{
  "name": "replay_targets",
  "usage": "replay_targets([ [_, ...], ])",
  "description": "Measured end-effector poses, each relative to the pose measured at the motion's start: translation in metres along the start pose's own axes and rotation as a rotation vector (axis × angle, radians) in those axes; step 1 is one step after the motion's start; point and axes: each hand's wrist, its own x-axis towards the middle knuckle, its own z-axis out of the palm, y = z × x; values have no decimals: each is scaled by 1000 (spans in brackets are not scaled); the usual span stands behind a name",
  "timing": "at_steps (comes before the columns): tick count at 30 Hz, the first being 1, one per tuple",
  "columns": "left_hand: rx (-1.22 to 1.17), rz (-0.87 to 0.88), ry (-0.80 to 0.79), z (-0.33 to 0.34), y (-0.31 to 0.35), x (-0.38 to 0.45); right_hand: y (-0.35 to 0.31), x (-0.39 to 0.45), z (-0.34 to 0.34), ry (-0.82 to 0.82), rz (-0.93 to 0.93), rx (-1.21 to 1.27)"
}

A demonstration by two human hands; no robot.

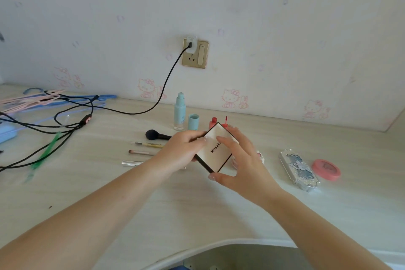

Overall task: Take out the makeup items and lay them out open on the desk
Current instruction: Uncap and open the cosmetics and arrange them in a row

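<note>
A square cream compact [215,149] with black edges and black lettering is held above the desk [197,208], one corner pointing away. My left hand [182,151] grips its left side. My right hand [238,164] holds its right and near edges, fingers over the lid. Behind it stand a pale blue bottle [179,110] with its cap [193,122] beside it and a red lip gloss [213,122] with its wand out. A black powder brush [156,135], two slim brushes [149,144] and a silver tube [131,163] lie to the left. A silver ornate palette [299,170] and a pink round compact [326,170] lie to the right.
Black cables [65,125] run from a wall socket [195,52] across the left of the desk, over pink and blue hangers [43,101]. A green strip [47,151] lies near them. The desk's curved front edge [219,245] is just below my arms.
</note>
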Motion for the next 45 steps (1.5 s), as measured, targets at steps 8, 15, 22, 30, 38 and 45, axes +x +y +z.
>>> replay_targets([
  [8,42,0,-71,14,19,5,7,0,-58,-136,-134,-257],
  [15,-570,-89,-156,39,32,-2,5,-6,-82,-32,73,-271],
  [22,-800,80,-194,109,34,-4,8,7,-91,-29,470,-52],
  [30,-1048,-107,-80,163,55,19,27,1,-122,-186,497,-73],
  [38,-1074,-326,9,182,87,60,46,24,-138,-105,529,-333],
  [45,-971,-396,54,180,80,101,74,50,-128,-216,509,-343],
])
